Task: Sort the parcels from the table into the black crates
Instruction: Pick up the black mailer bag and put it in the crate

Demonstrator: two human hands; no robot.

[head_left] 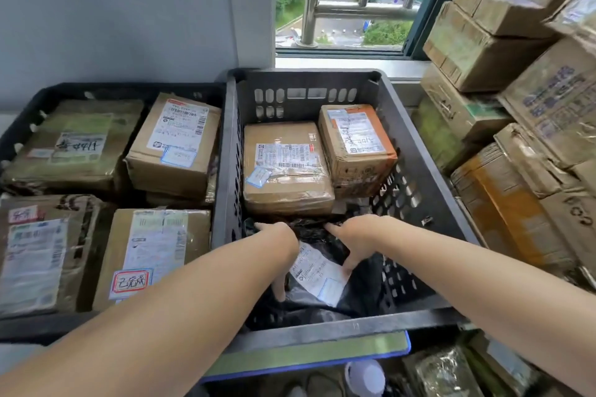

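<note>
Both hands [322, 245] clasped around a crinkly black plastic parcel [317, 263] inside a perforated crate [416, 177].

Green blue-edged board [322, 354], black crate [322, 332] on top

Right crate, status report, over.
Both hands, left and right, on black bag parcel inside right crate. Two boxes behind. Nothing blocking.

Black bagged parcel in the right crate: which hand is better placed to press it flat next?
Probably the right hand. It lies over the black bagged parcel, thumb on its white label. The left hand grips the bag's left edge, hard against the crate wall.
</note>
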